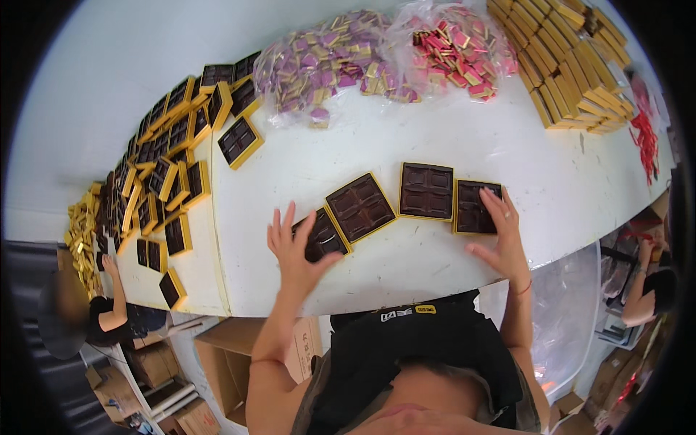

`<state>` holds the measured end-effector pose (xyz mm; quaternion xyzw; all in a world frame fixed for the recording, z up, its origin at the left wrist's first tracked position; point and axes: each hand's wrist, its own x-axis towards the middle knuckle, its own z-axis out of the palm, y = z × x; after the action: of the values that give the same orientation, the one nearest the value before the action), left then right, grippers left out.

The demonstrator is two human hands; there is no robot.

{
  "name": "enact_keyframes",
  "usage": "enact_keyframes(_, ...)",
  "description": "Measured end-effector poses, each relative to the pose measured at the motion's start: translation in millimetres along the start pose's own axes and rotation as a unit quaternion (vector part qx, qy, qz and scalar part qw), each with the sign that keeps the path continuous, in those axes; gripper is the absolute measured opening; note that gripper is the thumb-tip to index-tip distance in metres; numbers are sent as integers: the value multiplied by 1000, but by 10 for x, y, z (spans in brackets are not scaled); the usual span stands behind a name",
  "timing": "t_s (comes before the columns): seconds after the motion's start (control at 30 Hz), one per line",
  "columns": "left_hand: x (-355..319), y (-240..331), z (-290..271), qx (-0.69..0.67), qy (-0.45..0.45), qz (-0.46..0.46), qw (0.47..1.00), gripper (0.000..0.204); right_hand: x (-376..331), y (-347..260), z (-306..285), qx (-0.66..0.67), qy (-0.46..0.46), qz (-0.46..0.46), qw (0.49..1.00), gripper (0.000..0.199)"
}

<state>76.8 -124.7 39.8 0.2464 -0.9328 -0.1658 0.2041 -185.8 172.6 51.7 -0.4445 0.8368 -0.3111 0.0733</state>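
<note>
Several gold-edged boxes with dark brown, four-compartment inserts lie in a curved row on the white table before me. My left hand (295, 250) is open, fingers spread, at the leftmost box (325, 238) and covers part of it. Beside that sits a tilted box (360, 206), then a straighter box (426, 191). The rightmost box (473, 206) lies partly under the fingers of my right hand (502, 239), which is open with its thumb apart. The compartments I can see hold nothing but the brown insert.
Many similar boxes (177, 134) are heaped at the left. Clear bags of purple-and-gold pieces (319, 61) and pink-and-gold pieces (464, 54) stand at the back. Stacked gold boxes (573, 72) and red ribbons (644, 141) are far right. Other people's arms (114, 308) show at both sides.
</note>
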Motion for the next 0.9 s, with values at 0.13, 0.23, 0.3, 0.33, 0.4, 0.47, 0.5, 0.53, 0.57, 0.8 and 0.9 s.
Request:
enact_keyframes(0.13,1123,-224,52,-142,-28,104,984,51,979,-252,116,-56,63,-136,987,65)
enact_keyframes(0.23,2248,-202,739,94,57,97,989,70,1716,-244,179,-119,-100,-55,986,62)
enact_keyframes(0.3,2590,-179,655,227,131,-61,963,79,2135,-388,49,-195,-165,5,967,67)
enact_keyframes(0.33,2674,-285,646,205,125,-87,967,81,2250,-409,-19,-233,-195,45,952,69)
enact_keyframes(0.4,2759,-722,645,158,106,-138,972,86,2207,55,-125,-235,-118,39,964,78)
enact_keyframes(0.47,2740,-1324,767,-14,170,-82,982,77,2000,466,-140,-144,-133,44,980,82)
enact_keyframes(0.5,2793,-1321,804,-79,122,-138,980,65,1846,752,-62,-92,-138,28,986,84)
enact_keyframes(0.53,2777,-1404,781,-131,75,-202,968,53,1595,623,-24,-124,-102,-5,987,87)
enact_keyframes(0.57,2805,-1539,821,-247,114,-226,935,42,1424,457,-2,-173,-102,8,980,91)
enact_keyframes(0.8,3519,-1000,802,-862,223,-263,371,21,1902,25,-82,-115,-35,-178,977,70)
enact_keyframes(0.9,3956,-1248,541,-903,81,-146,395,22,2875,-445,194,84,-115,-205,968,65)
